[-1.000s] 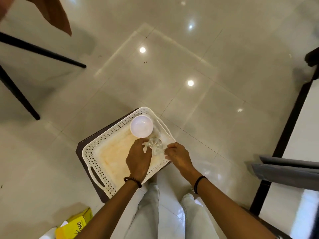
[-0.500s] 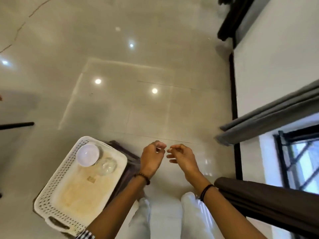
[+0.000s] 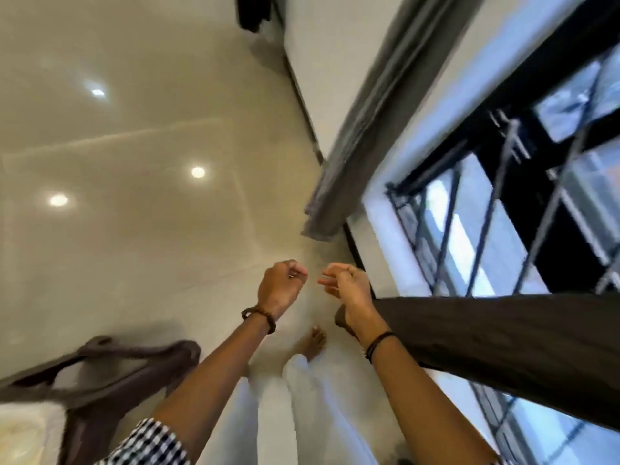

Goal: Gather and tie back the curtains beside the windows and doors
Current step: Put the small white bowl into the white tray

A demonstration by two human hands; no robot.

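**Hands up by the window, curtains hanging loose**

Low in the middle of the view, a left hand (image 3: 280,286) and a right hand (image 3: 350,286), raised side by side with a narrow gap between them, above a glossy pale floor (image 3: 134,246). On the left hand, fingers (image 3: 297,268) curled into a fist, thumb against forefinger, with a tiny glint at the pinch, perhaps a small metal thing. Too blurred to tell whether anything is really held there. On the right hand, fingers (image 3: 330,268) half curled and relaxed, tips pointing toward the left hand, nothing visible in them. A brown bead bracelet (image 3: 260,317) on the left wrist, a thin black band (image 3: 379,344) on the right, a checked sleeve (image 3: 151,444) at the left elbow.

To the right, a window (image 3: 486,229) with a dark metal grille. At its far side, a grey curtain (image 3: 369,129), hanging in a narrow bunch against the white wall (image 3: 335,62), its hem close to the floor, beyond both hands. At its near side, a dark brown curtain (image 3: 503,340), stretching across the lower right, its end directly behind the right wrist.

Below the hands, white trouser legs (image 3: 302,414) and a bare foot (image 3: 313,344) on the floor. At lower left, a dark brown stool (image 3: 117,374), blurred, with a white object (image 3: 23,427) on top.
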